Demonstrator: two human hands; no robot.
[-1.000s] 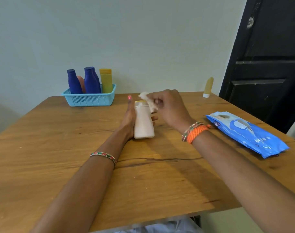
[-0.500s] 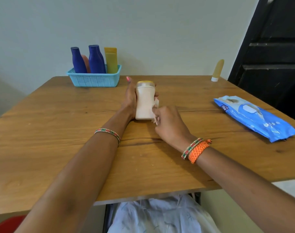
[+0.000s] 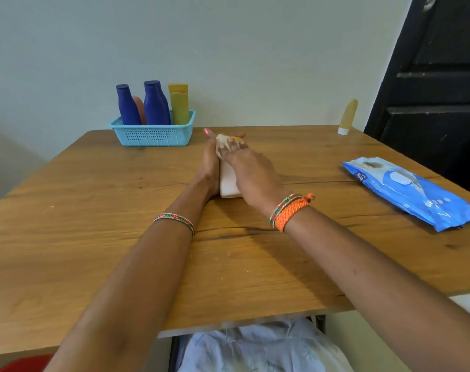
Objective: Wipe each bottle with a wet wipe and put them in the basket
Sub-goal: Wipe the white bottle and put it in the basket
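Half a second ago the right hand (image 3: 251, 171) was low against the side of the pale bottle (image 3: 228, 181); now it has climbed to the top, pressing the wet wipe (image 3: 222, 143) over the yellowish cap with its fingers (image 3: 229, 146) curled round the wipe. At the same time the left hand (image 3: 209, 159) has stayed where it was, flat against the bottle's left side with straight fingers, steadying it upright on the table (image 3: 94, 210) near the middle. To judge by this up-and-down travel, the wiping of this bottle is in its later strokes, body and cap both covered, though how clean it is cannot be told. At the far left edge of the table the blue basket (image 3: 153, 135) holds two dark blue bottles (image 3: 154, 103), an olive-yellow one and a reddish one half hidden behind them. A small yellow bottle (image 3: 347, 116) stands alone at the far right corner, well apart from the basket and seemingly waiting its turn. Near the right forearm lies the blue wipes pack (image 3: 410, 191).
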